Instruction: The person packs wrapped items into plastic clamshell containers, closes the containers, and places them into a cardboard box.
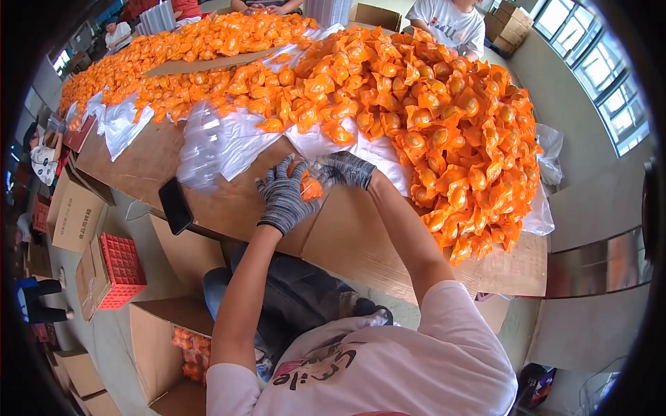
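Observation:
Both my hands wear grey striped knit gloves and meet over the near edge of the cardboard-covered table. My left hand curls over an orange-wrapped round piece, its fingers partly spread. From the other side, my right hand grips a clear plastic tray, which is mostly hidden between the gloves. More orange shows under the left fingers. Just beyond lies a large heap of orange-wrapped round pieces on white plastic sheeting. A stack of clear plastic trays stands left of my left hand.
A black phone lies at the table's left edge. Below are a red crate and an open carton holding orange packets. Across the table sits a person in a white shirt; other people are farther back. Windows line the right wall.

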Action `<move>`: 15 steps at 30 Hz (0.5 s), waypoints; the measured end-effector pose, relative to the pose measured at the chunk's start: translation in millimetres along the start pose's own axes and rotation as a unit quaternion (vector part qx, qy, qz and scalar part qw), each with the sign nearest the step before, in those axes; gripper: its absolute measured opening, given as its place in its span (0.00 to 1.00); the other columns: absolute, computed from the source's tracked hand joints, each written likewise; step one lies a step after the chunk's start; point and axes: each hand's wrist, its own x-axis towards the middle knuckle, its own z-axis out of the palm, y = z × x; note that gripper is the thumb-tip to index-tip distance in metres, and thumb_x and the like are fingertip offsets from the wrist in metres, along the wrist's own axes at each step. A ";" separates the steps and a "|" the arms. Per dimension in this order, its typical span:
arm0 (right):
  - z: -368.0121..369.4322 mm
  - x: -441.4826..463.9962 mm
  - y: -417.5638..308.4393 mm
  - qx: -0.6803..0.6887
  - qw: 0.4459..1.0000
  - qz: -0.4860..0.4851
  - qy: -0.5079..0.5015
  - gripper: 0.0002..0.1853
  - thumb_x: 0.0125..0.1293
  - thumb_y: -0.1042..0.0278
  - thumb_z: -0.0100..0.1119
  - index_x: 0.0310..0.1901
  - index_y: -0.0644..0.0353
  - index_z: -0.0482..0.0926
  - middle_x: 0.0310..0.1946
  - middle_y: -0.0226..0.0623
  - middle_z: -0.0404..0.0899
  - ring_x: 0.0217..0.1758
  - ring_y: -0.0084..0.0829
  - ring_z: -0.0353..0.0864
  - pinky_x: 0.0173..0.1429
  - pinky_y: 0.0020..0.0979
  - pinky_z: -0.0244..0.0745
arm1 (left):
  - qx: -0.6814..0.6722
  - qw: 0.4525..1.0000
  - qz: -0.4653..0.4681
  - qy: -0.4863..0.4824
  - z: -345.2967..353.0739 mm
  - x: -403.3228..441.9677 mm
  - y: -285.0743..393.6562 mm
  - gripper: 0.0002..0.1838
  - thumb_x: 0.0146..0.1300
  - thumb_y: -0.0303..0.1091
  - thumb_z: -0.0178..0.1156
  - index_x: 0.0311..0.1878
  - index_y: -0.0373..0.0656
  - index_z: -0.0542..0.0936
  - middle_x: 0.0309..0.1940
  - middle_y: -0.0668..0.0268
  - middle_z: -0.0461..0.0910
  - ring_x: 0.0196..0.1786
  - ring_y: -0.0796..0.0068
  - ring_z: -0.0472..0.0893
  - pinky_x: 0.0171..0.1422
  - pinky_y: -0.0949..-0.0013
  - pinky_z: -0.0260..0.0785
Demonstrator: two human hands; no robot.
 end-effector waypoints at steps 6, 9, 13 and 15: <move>7.0 9.9 -5.3 -0.093 0.996 0.006 0.002 0.11 0.56 0.72 0.64 0.39 0.65 0.78 0.30 0.30 0.77 0.28 0.20 0.75 0.32 0.21 0.73 | 0.010 0.999 0.003 -0.031 -9.5 -2.1 3.1 0.51 0.36 0.58 0.73 0.67 0.61 0.62 0.70 0.62 0.53 0.69 0.52 0.56 0.67 0.33 0.44; 9.0 9.7 -5.0 -0.112 0.993 0.001 0.032 0.14 0.53 0.74 0.66 0.42 0.66 0.76 0.30 0.32 0.78 0.28 0.21 0.75 0.31 0.22 0.73 | 0.006 1.000 0.014 -0.020 -3.5 -1.2 0.3 0.50 0.37 0.58 0.73 0.67 0.61 0.62 0.70 0.63 0.53 0.69 0.52 0.56 0.67 0.33 0.43; 7.8 12.1 -2.4 -0.137 0.989 -0.020 0.050 0.18 0.51 0.74 0.67 0.44 0.66 0.75 0.30 0.31 0.77 0.28 0.22 0.75 0.32 0.23 0.73 | 0.001 1.000 0.018 -0.018 2.8 0.9 -1.3 0.46 0.39 0.60 0.70 0.65 0.60 0.65 0.70 0.64 0.52 0.70 0.53 0.53 0.67 0.27 0.39; 1.8 14.2 8.7 -0.127 0.989 -0.062 0.038 0.17 0.53 0.73 0.66 0.44 0.65 0.76 0.31 0.30 0.77 0.30 0.22 0.76 0.33 0.24 0.73 | 0.001 1.000 0.024 0.020 5.7 -2.2 -1.7 0.51 0.35 0.60 0.72 0.67 0.62 0.63 0.70 0.64 0.53 0.69 0.53 0.56 0.68 0.35 0.42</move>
